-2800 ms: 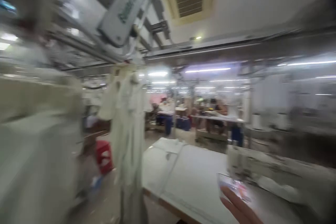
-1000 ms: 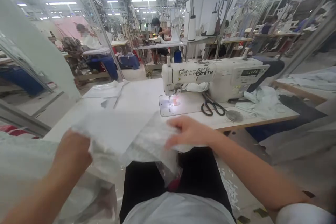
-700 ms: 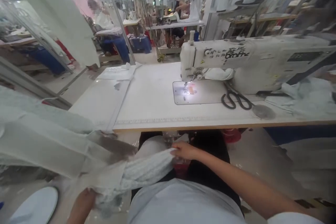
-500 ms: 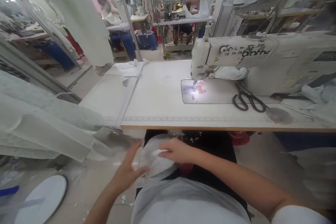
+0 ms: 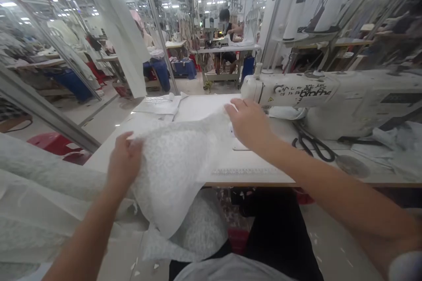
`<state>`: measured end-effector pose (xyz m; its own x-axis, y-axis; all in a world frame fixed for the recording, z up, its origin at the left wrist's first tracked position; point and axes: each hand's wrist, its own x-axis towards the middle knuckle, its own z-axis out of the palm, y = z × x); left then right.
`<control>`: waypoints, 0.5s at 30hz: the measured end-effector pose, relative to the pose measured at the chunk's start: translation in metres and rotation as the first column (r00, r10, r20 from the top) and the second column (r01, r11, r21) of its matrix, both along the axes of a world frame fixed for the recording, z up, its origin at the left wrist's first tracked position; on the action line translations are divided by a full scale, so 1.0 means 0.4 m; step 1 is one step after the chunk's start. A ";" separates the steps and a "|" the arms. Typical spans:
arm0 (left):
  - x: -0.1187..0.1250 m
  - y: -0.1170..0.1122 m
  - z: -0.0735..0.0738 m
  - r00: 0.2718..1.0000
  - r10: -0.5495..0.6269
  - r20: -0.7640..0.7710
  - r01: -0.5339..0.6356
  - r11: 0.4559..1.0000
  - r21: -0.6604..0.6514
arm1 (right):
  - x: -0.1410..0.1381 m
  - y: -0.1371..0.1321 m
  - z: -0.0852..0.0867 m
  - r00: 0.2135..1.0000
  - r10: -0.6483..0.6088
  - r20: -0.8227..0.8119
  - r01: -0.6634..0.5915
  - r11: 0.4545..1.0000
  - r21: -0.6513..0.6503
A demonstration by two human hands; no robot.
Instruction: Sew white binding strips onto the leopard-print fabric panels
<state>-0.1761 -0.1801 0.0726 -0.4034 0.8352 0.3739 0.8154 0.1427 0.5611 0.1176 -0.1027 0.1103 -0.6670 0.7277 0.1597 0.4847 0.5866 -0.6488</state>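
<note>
A pale, lightly patterned piece of fabric (image 5: 178, 158) stretches between my two hands above the table's front edge. My left hand (image 5: 125, 158) is closed on its left side, somewhat blurred. My right hand (image 5: 249, 123) pinches its upper right corner, close to the needle area of the white sewing machine (image 5: 290, 92). The fabric's lower part hangs off the table. Beneath it, more of the same pale cloth (image 5: 204, 224) lies over my lap. My right hand and forearm hide part of the machine's needle plate.
Black-handled scissors (image 5: 314, 142) lie right of the needle area, with crumpled white cloth (image 5: 400, 145) at the far right. Folded white pieces (image 5: 158, 104) rest at the table's back left. Large pale cloth (image 5: 39, 193) drapes at left. A person (image 5: 226, 30) sits at another machine beyond.
Both hands have risen from my lap to above the table. The fabric is now spread between them; my left hand went from open to closed. The view has tilted up.
</note>
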 end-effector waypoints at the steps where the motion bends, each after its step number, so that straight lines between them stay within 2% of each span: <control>1: 0.016 0.023 -0.026 0.992 -0.022 -0.122 0.027 0.999 0.041 | -0.015 -0.021 -0.008 0.999 -0.034 -0.007 0.034 0.998 0.060; 2: 0.037 0.041 -0.056 0.965 -0.146 -0.216 0.149 0.989 0.000 | -0.029 -0.056 -0.034 0.999 -0.038 -0.005 0.038 0.995 0.090; 4: 0.083 0.061 -0.116 0.890 -0.376 -0.259 0.355 0.927 -0.123 | -0.049 -0.142 -0.130 0.999 0.020 0.046 -0.024 0.995 0.094; 5: 0.104 0.064 -0.140 0.833 -0.488 -0.262 0.443 0.871 -0.214 | -0.058 -0.180 -0.193 0.991 0.073 0.117 -0.072 0.997 -0.013; 6: 0.123 0.065 -0.158 0.790 -0.557 -0.255 0.484 0.823 -0.298 | -0.068 -0.210 -0.258 0.982 0.100 0.161 -0.067 0.978 -0.198; 7: 0.138 0.066 -0.170 0.757 -0.603 -0.250 0.498 0.781 -0.377 | -0.080 -0.230 -0.320 0.990 0.070 0.119 -0.021 0.928 -0.372; 8: 0.149 0.068 -0.176 0.739 -0.627 -0.247 0.489 0.751 -0.443 | -0.097 -0.241 -0.375 1.000 -0.001 0.009 0.006 0.860 -0.510; 10: 0.162 0.083 -0.174 0.745 -0.619 -0.249 0.437 0.734 -0.519 | -0.146 -0.243 -0.456 0.955 -0.149 -0.255 -0.090 0.676 -0.732; 12: 0.167 0.115 -0.164 0.754 -0.608 -0.250 0.408 0.731 -0.547 | -0.206 -0.239 -0.494 0.914 -0.215 -0.344 -0.169 0.569 -0.805; 15: 0.163 0.189 -0.152 0.752 -0.611 -0.249 0.405 0.726 -0.556 | -0.271 -0.240 -0.489 0.885 -0.255 -0.390 -0.235 0.478 -0.846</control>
<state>-0.1109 -0.1046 0.0118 0.2296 0.9710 -0.0673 0.9626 -0.2163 0.1632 0.0094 -0.1989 -0.0851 -0.6967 0.6526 -0.2978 0.0298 -0.3885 -0.9210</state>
